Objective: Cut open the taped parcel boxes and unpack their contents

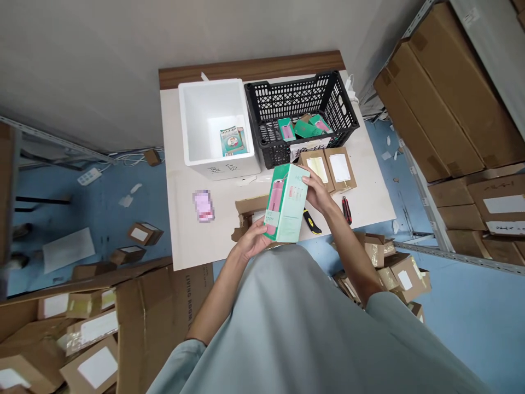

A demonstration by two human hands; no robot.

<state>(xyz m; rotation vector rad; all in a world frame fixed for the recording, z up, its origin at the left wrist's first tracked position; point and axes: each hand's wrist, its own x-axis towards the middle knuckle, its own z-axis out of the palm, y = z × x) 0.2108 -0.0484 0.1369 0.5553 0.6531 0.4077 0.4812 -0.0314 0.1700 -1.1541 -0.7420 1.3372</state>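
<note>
Between my two hands I hold a green and pale mint product box (pixel 292 205) with a pink device pictured on its side. My left hand (pixel 255 237) grips its lower left edge, and my right hand (pixel 316 189) is closed on its upper right edge. Behind the box, a torn-open cardboard carton (pixel 248 208) lies on the table, partly hidden. A yellow and black utility knife (pixel 312 222) rests to the right of the box, partly covered by it. Further right is a red and black cutter (pixel 346 210).
On the white table (pixel 184 241) stand a white foam box (pixel 194 126) with small packages inside and a black crate (pixel 301 98) holding several green boxes. Two taped cartons (pixel 339 167) sit before the crate. A large cardboard box (pixel 143 323) of parcels is at lower left; shelving stands right.
</note>
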